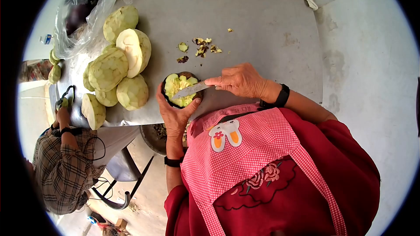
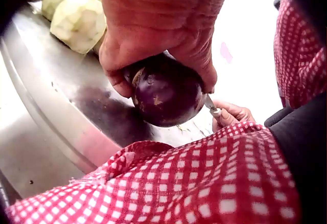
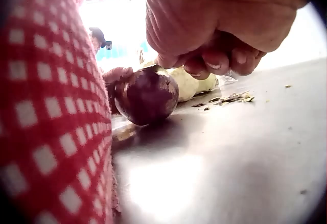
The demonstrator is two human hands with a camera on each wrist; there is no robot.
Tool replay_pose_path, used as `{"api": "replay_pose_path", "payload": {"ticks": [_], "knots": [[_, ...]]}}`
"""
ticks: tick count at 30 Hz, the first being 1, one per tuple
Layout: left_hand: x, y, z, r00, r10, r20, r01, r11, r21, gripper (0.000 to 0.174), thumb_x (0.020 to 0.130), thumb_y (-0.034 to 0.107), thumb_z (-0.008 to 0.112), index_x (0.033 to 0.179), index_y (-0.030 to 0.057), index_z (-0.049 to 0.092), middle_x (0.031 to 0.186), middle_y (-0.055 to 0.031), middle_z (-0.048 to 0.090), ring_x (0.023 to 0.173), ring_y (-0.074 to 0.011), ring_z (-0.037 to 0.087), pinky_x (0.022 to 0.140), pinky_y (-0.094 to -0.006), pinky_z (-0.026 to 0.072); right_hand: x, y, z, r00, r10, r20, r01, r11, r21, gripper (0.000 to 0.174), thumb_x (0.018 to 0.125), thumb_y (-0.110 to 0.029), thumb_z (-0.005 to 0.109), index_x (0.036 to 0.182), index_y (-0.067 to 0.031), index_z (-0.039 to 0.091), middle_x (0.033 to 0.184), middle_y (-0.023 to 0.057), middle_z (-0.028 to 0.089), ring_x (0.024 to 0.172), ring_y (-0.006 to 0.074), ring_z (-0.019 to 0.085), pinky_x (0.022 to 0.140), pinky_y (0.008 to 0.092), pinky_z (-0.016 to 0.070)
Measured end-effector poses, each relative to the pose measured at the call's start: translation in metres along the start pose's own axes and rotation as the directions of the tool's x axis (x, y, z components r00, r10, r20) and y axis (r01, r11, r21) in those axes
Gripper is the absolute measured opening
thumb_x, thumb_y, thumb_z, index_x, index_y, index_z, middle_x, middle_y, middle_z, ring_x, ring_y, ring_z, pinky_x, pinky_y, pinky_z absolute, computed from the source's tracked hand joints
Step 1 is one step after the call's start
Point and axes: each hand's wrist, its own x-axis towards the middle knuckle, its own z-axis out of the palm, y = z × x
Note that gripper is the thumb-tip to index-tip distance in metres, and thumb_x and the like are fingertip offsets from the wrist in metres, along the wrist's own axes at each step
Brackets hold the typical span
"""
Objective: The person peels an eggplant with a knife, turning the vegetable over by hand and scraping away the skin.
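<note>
My left hand (image 1: 173, 117) grips a round, dark purple eggplant (image 1: 177, 84) near the table's front edge, thumb and fingers on opposite sides. Its upper face is partly peeled, showing pale yellow-green flesh, while the skin on the sides is still glossy purple, as the left wrist view shows on the eggplant (image 2: 166, 93). My right hand (image 1: 242, 80) holds a knife (image 1: 191, 90) by the handle, the blade lying across the peeled face and pointing left. In the right wrist view, curled fingers of the right hand (image 3: 219, 25) hide most of the knife.
Several peeled pale-green eggplants (image 1: 108, 70) are piled left of my hands. Peel scraps (image 1: 202, 48) lie beyond on the grey table (image 1: 262, 22). A clear plastic bag (image 1: 98, 22) holds dark eggplants at back left. Another person (image 1: 65, 161) works at the left; a basin (image 1: 151, 139) sits below the edge.
</note>
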Motion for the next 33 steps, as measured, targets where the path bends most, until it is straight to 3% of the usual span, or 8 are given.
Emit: {"api": "replay_pose_path", "payload": {"ticks": [2,6,9,12,14,17,26,33], "knots": [[0.001,0.003,-0.001,1.0,0.003,0.004,-0.003,1.0,0.014,0.109,0.057,0.042,0.092,0.139,-0.0017,0.035,0.128,-0.0195,0.049,0.118,-0.0328,0.052,0.102,-0.0428,0.0436,0.001,-0.001,-0.004,0.999,-0.029,-0.012,0.029,0.999,-0.014,0.039,0.084,-0.029,0.071,0.122,-0.0361,0.066,0.063,-0.0013,0.049,0.053,0.0166,0.054,0.046,0.0321,0.0444],[0.001,0.008,0.0,1.0,0.028,0.001,-0.028,0.999,0.034,0.107,0.059,0.043,0.092,0.138,-0.0033,0.037,0.128,-0.0198,0.052,0.117,-0.0299,0.054,0.102,-0.0404,0.043,-0.003,0.008,0.003,0.997,-0.059,-0.058,0.059,0.998,0.002,0.039,0.084,-0.029,0.071,0.122,-0.0357,0.067,0.063,-0.0006,0.048,0.054,0.0169,0.054,0.049,0.0323,0.0454],[0.001,0.004,-0.002,0.999,-0.021,0.033,0.023,0.998,-0.059,0.108,0.057,0.038,0.092,0.14,-0.002,0.035,0.129,-0.02,0.049,0.12,-0.0328,0.052,0.103,-0.0421,0.0423,-0.009,0.017,0.005,0.998,-0.02,-0.06,0.017,0.999,-0.043,0.033,0.087,-0.031,0.067,0.12,-0.0379,0.066,0.066,-0.0021,0.053,0.056,0.018,0.058,0.049,0.0327,0.0478],[0.002,-0.005,-0.005,0.999,0.0,0.053,0.003,0.998,-0.056,0.108,0.057,0.037,0.091,0.14,-0.0022,0.035,0.131,-0.0205,0.048,0.121,-0.0327,0.051,0.104,-0.0416,0.0414,-0.012,0.027,-0.005,0.99,0.088,-0.111,-0.084,0.996,0.039,0.031,0.089,-0.03,0.066,0.119,-0.0351,0.067,0.068,-0.001,0.058,0.06,0.0193,0.061,0.051,0.0335,0.0491],[-0.001,-0.006,-0.005,0.998,-0.002,0.059,0.006,0.998,-0.055,0.108,0.057,0.036,0.091,0.14,-0.0024,0.034,0.131,-0.0208,0.048,0.121,-0.0327,0.051,0.104,-0.0416,0.0411,-0.014,0.02,-0.017,0.981,0.192,0.0,-0.192,0.98,0.058,0.029,0.09,-0.029,0.065,0.118,-0.0331,0.068,0.072,-0.0003,0.064,0.064,0.0197,0.064,0.054,0.0332,0.0506],[0.002,-0.009,-0.003,0.998,0.002,0.062,0.004,0.996,-0.088,0.111,0.057,0.039,0.092,0.142,-0.0033,0.033,0.133,-0.022,0.048,0.122,-0.033,0.051,0.105,-0.0418,0.0406,-0.017,0.017,-0.006,0.977,0.211,-0.03,-0.202,0.961,0.189,0.027,0.091,-0.029,0.064,0.118,-0.032,0.068,0.075,0.0003,0.066,0.066,0.0199,0.065,0.057,0.0331,0.0517],[0.0,-0.005,-0.011,0.997,-0.013,0.081,0.017,0.999,-0.048,0.117,0.056,0.042,0.093,0.143,-0.0042,0.03,0.133,-0.0224,0.048,0.121,-0.0315,0.052,0.105,-0.0405,0.0414,-0.014,0.009,-0.007,0.977,0.207,0.054,-0.214,0.948,0.235,0.026,0.092,-0.03,0.063,0.118,-0.031,0.068,0.086,0.0012,0.072,0.071,0.0207,0.068,0.059,0.0331,0.053],[0.006,0.002,-0.014,0.988,-0.01,0.151,0.026,0.994,-0.108,0.12,0.054,0.038,0.095,0.145,-0.0028,0.029,0.133,-0.0212,0.049,0.123,-0.0305,0.052,0.106,-0.0397,0.0411,-0.003,0.013,-0.013,0.981,0.17,0.092,-0.188,0.952,0.241,0.028,0.09,-0.029,0.065,0.118,-0.0323,0.068,0.084,0.0029,0.071,0.071,0.0233,0.067,0.059,0.0346,0.0522]]}}
